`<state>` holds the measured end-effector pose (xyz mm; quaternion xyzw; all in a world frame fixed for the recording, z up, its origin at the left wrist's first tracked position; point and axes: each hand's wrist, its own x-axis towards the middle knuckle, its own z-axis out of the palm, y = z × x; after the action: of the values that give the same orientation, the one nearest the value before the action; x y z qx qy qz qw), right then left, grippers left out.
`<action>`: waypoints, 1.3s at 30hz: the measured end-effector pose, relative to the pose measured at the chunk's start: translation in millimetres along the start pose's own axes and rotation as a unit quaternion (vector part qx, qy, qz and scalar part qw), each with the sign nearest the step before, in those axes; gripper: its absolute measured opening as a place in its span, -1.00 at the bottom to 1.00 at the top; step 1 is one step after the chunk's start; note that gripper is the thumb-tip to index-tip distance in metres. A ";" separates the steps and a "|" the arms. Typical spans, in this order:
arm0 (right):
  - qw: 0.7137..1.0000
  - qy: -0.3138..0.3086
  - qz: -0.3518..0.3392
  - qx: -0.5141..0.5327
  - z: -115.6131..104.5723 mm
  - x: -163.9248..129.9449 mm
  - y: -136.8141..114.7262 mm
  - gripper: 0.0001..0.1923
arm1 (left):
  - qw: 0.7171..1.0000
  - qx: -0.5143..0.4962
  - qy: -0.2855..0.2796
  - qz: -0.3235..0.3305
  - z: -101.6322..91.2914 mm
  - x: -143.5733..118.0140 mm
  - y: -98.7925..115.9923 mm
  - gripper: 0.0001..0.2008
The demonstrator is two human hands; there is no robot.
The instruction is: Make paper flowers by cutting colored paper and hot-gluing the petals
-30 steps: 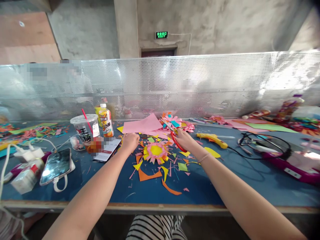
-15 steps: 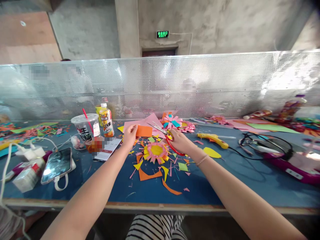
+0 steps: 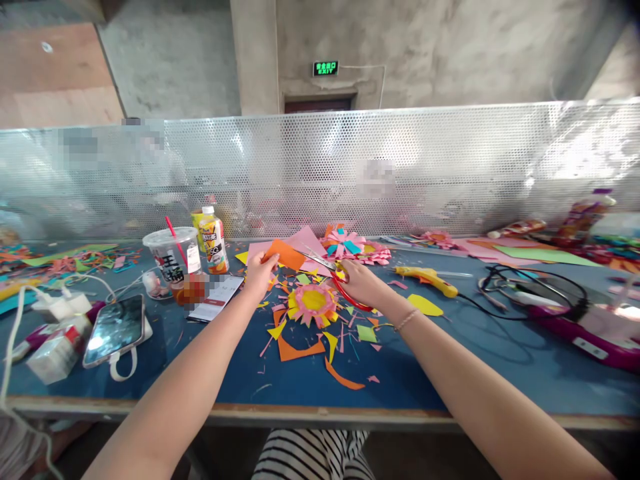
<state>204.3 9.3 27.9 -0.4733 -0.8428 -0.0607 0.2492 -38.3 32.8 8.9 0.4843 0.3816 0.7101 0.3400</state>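
Between thumb and fingers, my left hand (image 3: pixel 261 272) pinches an orange piece of paper (image 3: pixel 286 255), tilted down to the right. My right hand (image 3: pixel 361 281) is closed on red-handled scissors (image 3: pixel 345 291). Their blades (image 3: pixel 320 259) point left, at the paper's right edge; whether they touch it I cannot tell. Below and between my hands lies a pink and yellow paper flower (image 3: pixel 314 303) among many coloured scraps. Behind the blades are a pink paper sheet (image 3: pixel 305 239) and more paper flowers (image 3: pixel 345 242).
On the left stand a plastic cup (image 3: pixel 173 257) with a straw, a juice bottle (image 3: pixel 213 240) and a phone (image 3: pixel 115 330) on the table. A yellow glue gun (image 3: pixel 427 281) with a black cable lies on the right. A perforated metal screen (image 3: pixel 310 173) runs along the back.
My left hand has turned the orange paper, so its right end now slopes downward. The scissors' blades look closer together. My right hand has barely moved.
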 end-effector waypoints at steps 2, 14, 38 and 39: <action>1.000 -0.012 0.008 0.005 -0.3 0.0 0.9 -0.58 | 0.998 -0.066 0.003 -0.009 0.6 0.7 2.7 -0.78; 0.997 -0.061 -0.009 0.041 -6.0 -1.8 -9.8 -0.62 | 0.995 -0.060 -0.078 -0.029 6.7 -9.8 7.1 -0.67; 0.990 0.057 0.102 -0.073 -2.5 2.7 7.6 -0.53 | 0.953 0.199 0.024 0.227 -6.2 -10.6 25.3 -0.89; 0.988 0.058 0.121 -0.071 -3.0 3.5 13.9 -0.52 | 0.951 0.208 0.022 0.226 -6.2 -10.4 24.2 -0.89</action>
<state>215.4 18.6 30.3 -0.5837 -0.7572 -0.1170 0.2688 -43.9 11.1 24.0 0.6019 0.4092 0.6837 0.0534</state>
